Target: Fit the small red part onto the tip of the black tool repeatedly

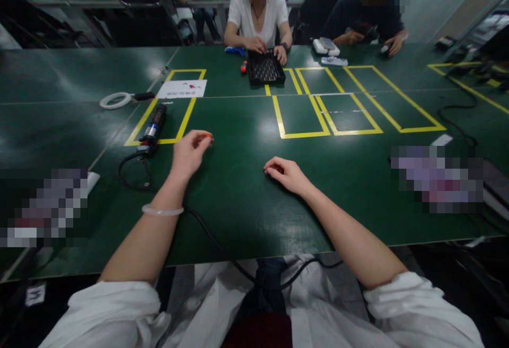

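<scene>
My left hand point(190, 153) is raised a little over the green table, left of the middle. Its thumb and forefinger pinch a small orange piece point(209, 135), too small to name more exactly. To my right, my right hand point(287, 174) rests at the table with its fingers curled in. Whatever those fingers may hold is hidden. A black cylindrical tool point(155, 122) with a blue and silver band lies just left of my left hand, its dark cable looping toward me.
A black compartment tray point(265, 68) lies under the hands of a person across the green table point(238, 215). Yellow tape outlines point(304, 136) mark its surface. A white sheet point(182, 88) and a coiled white cord point(115, 100) lie at left. A black cable point(210, 237) crosses the front edge.
</scene>
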Motion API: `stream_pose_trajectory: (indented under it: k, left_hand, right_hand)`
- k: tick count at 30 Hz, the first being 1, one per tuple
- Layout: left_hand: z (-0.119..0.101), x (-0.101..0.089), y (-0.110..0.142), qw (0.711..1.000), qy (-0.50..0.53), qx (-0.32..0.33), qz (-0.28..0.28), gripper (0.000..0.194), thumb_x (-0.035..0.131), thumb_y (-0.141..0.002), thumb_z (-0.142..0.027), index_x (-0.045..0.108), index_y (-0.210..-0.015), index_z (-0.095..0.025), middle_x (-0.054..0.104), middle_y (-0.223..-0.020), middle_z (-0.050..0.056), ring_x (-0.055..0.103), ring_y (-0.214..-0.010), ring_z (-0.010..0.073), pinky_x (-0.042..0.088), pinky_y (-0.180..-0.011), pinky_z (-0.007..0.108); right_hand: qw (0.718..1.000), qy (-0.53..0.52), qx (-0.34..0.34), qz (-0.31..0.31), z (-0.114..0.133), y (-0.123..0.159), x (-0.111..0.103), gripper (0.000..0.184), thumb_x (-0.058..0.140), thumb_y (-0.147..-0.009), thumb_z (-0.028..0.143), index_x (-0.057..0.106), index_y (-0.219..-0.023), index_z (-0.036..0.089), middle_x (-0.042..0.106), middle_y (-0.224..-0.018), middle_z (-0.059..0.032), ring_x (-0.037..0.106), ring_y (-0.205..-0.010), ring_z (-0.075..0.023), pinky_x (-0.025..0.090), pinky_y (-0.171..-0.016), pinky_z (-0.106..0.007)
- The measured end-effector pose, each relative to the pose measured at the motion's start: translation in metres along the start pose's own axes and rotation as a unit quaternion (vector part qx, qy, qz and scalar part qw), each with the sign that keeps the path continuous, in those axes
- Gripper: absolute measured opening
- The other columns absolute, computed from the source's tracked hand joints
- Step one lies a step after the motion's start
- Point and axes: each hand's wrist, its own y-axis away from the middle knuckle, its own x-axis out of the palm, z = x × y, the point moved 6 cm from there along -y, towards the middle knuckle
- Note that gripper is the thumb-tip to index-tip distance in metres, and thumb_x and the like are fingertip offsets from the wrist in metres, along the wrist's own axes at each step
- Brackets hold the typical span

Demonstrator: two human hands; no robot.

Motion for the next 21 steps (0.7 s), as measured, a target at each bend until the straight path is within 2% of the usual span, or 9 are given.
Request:
stream_pose_trajectory:
  k: [3,6,8,12,18,21]
  left_hand:
    - [-0.038,0.059,0.023,0.978,0.13,-0.031,0.161,0.042,0.062,-0.084,-0.044,0.067,-0.112,-0.013,0.071,-0.104,0.011,0.066,-0.09,0.0198,0.05,-0.083,0.033]
    - [-0.063,0.092,0.046,0.948,0.186,-0.056,0.25,0.045,0.07,-0.078,-0.044,0.065,-0.111,-0.013,0.071,-0.101,0.011,0.066,-0.093,0.0212,0.05,-0.085,0.035]
    - [-0.069,0.1,0.055,0.94,0.207,-0.064,0.265,0.044,0.073,-0.075,-0.042,0.063,-0.105,-0.013,0.07,-0.096,0.01,0.066,-0.091,0.0205,0.049,-0.084,0.034]
    - [-0.069,0.107,0.062,0.933,0.215,-0.07,0.281,0.035,0.072,-0.076,-0.042,0.063,-0.093,-0.013,0.068,-0.089,0.007,0.063,-0.082,0.0169,0.049,-0.082,0.033]
    - [-0.067,0.109,0.066,0.928,0.232,-0.088,0.277,0.032,0.058,-0.086,-0.043,0.064,-0.099,-0.014,0.066,-0.092,0.007,0.062,-0.085,0.0163,0.05,-0.08,0.031]
    - [-0.065,0.11,0.066,0.93,0.225,-0.095,0.276,0.032,0.058,-0.086,-0.043,0.063,-0.101,-0.015,0.066,-0.094,0.007,0.062,-0.086,0.0167,0.05,-0.079,0.031]
  right_hand:
    - [0.999,-0.037,-0.005,-0.002,-0.004,0.0,0.0,0.016,0.06,-0.087,0.029,0.064,-0.099,0.018,0.069,-0.084,-0.0019,0.057,-0.068,-0.012,0.045,-0.065,-0.025]
    - [0.995,-0.095,-0.014,0.005,-0.005,0.0,0.002,0.03,0.065,-0.085,0.033,0.058,-0.11,0.019,0.068,-0.088,-0.0013,0.055,-0.065,-0.0107,0.045,-0.063,-0.024]
    - [0.993,-0.113,-0.019,0.016,-0.004,0.0,0.004,0.033,0.067,-0.084,0.035,0.058,-0.112,0.02,0.067,-0.089,-0.0015,0.054,-0.065,-0.0106,0.044,-0.061,-0.024]
    - [0.995,-0.093,-0.034,0.02,0.001,0.001,0.005,0.023,0.067,-0.084,0.032,0.061,-0.101,0.019,0.064,-0.083,-0.0002,0.053,-0.064,-0.0105,0.042,-0.059,-0.023]
    - [0.997,-0.079,-0.024,0.011,-0.001,0.0,0.003,0.021,0.068,-0.082,0.031,0.059,-0.096,0.019,0.059,-0.074,0.0028,0.051,-0.061,-0.01,0.041,-0.057,-0.023]
    - [0.997,-0.071,-0.028,0.005,-0.001,0.0,0.002,0.021,0.068,-0.082,0.031,0.059,-0.096,0.019,0.06,-0.075,0.0024,0.052,-0.061,-0.0101,0.041,-0.057,-0.023]
